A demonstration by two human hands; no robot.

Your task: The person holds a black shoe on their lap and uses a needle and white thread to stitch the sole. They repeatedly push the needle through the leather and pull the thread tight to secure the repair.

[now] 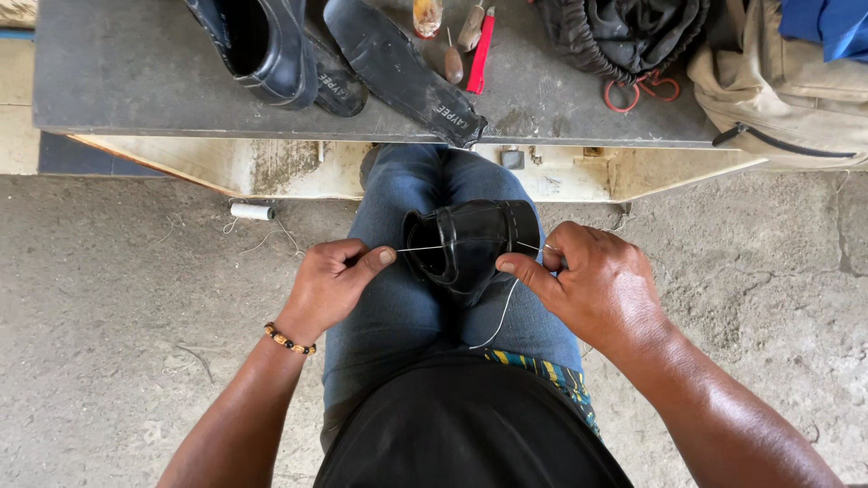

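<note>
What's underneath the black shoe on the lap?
The black shoe rests on blue-jeaned knees; white thread hangs below it. Its sole and the contact spot are hidden.

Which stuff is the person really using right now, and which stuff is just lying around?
In use:
black leather shoe on the lap
thin white thread
left hand
right hand

Lying about:
second black shoe
black insole
wooden-handled awl
red-handled tool
white thread spool
beige bag

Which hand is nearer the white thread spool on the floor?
Left. The left hand sits just right of and below the spool; the right hand is beyond the shoe.
</note>
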